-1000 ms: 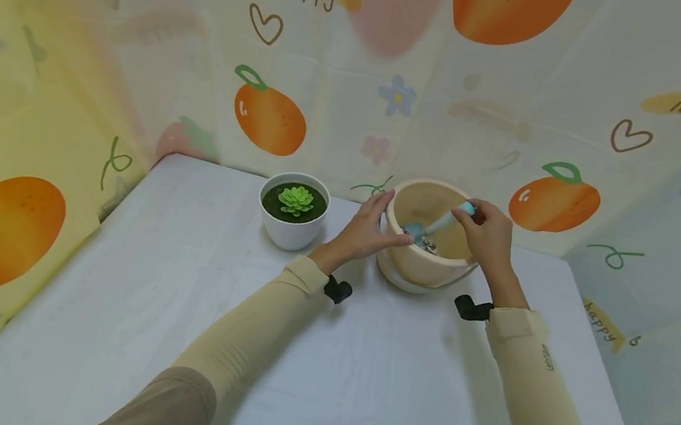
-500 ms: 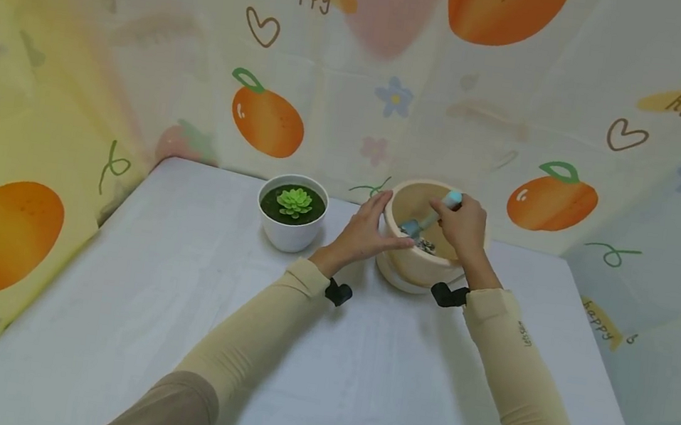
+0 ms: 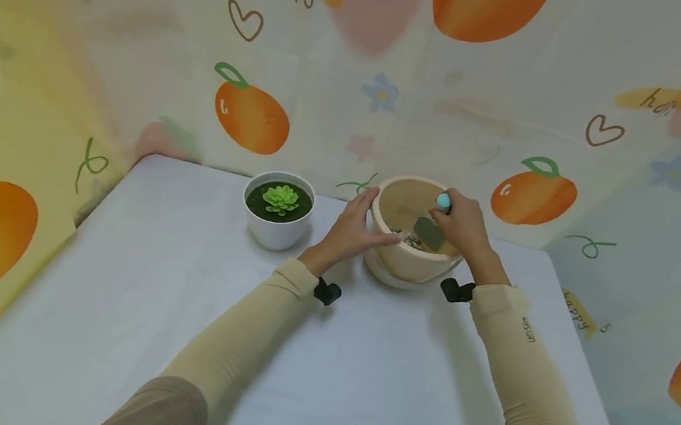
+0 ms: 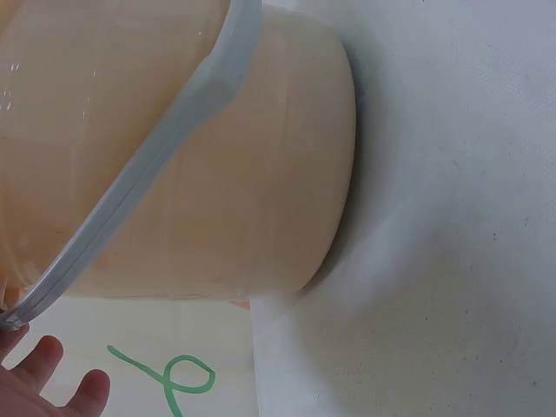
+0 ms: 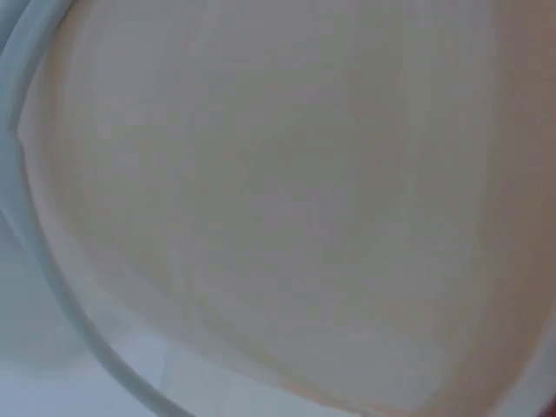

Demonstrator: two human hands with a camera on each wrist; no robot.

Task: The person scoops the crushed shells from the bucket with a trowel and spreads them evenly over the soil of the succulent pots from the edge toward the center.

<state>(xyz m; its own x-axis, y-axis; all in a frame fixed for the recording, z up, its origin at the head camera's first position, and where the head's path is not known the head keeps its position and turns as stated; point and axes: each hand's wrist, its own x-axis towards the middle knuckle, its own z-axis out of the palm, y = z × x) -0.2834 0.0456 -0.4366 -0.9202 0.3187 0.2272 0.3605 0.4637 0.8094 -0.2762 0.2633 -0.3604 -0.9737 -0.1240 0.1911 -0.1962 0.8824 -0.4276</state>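
Observation:
A cream bucket (image 3: 407, 266) stands toward the back of the table, with small grey-white bits (image 3: 407, 238) at its bottom. My left hand (image 3: 350, 233) rests against its left side, thumb along the front rim and fingers spread. In the left wrist view, fingertips (image 4: 87, 395) show beside the pale bail handle (image 4: 130, 195). My right hand (image 3: 467, 223) grips a small shovel by its light blue handle (image 3: 443, 201). The shovel's blade (image 3: 429, 233) is down inside the bucket, right of the bits. Only the bucket's wall (image 5: 287, 200) and bail fill the right wrist view; that hand is hidden there.
A white pot (image 3: 276, 233) holding a green succulent (image 3: 280, 199) stands left of the bucket. White cloth (image 3: 371, 374) covers the table. Behind it hangs a fruit-printed curtain (image 3: 332, 82), close to the table's back edge.
The right hand first moved left over the bucket. The shovel then turned more upright, and its blade shifted right, away from the left thumb. The left hand holds its place on the rim.

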